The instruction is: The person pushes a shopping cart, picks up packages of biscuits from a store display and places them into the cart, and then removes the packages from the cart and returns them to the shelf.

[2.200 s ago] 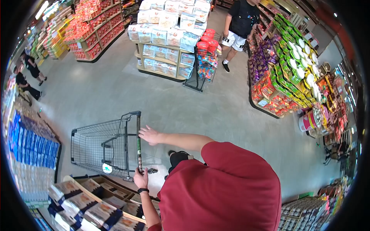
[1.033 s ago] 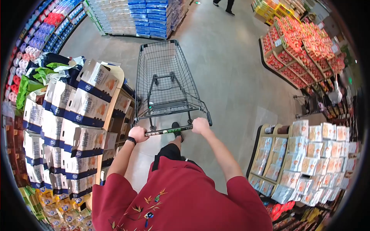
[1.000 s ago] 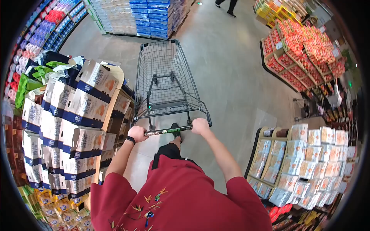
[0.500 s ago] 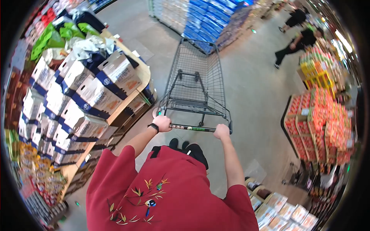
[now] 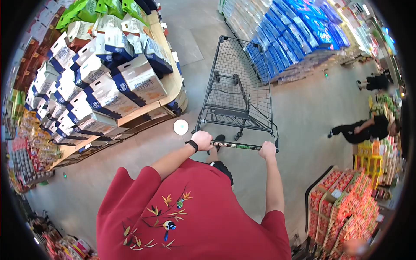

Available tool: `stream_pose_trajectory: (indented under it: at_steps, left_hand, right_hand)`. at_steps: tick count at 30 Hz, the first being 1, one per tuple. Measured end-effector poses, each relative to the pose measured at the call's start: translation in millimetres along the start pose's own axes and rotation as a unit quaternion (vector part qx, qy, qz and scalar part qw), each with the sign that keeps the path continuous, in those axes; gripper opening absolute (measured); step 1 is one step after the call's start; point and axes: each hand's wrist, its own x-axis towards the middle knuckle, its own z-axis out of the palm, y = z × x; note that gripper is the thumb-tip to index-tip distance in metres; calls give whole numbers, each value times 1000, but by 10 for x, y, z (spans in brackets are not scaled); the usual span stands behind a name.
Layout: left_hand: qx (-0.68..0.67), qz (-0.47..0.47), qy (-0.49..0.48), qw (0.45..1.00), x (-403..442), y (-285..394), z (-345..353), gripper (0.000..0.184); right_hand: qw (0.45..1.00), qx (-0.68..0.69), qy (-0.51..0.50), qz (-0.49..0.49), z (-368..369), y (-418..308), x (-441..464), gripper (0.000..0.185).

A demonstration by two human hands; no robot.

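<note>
My left hand (image 5: pixel 202 141), with a dark band at its wrist, is wrapped round the left end of the cart handle (image 5: pixel 236 145). Near the handle's right end, my right hand (image 5: pixel 267 149) is also closed on it. In front of me the black wire shopping cart (image 5: pixel 236 95) shows bare mesh, with no goods visible in its basket. Its handle carries a green and dark printed strip. One of my shoes shows below the handle, between my hands.
A wooden display (image 5: pixel 173 89) of white and blue boxes stands left of the cart. Blue and clear packs (image 5: pixel 281 43) are stacked close at the front right. Red packs (image 5: pixel 342 208) fill a shelf at the lower right. Two people in black, one nearer (image 5: pixel 366 130), are at the right.
The view has swung left, so shelves and people appear farther right. My right hand, off the handle in the oldest frame, now grips it. The blue stack is now beside the cart.
</note>
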Motion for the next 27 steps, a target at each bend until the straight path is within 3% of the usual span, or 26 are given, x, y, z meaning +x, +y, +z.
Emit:
stream_pose_trajectory:
  at_steps: [9,16,22,27]
  left_hand:
    - [-23,-86,38,995,1235,5,-392,34]
    - [-26,-157,38,986,1901,-234,-935,33]
    - [-37,-176,54,982,2410,-607,-1287,38]
    - [-33,-194,66,978,2809,-860,-1641,42]
  right_hand:
    - [994,-56,66,-61,-901,589,1605,20]
    - [986,-102,100,-80,-1569,564,2599,20]
    - [985,-122,73,-96,-2112,493,3353,22]
    - [973,-149,124,-128,-2447,494,3970,22]
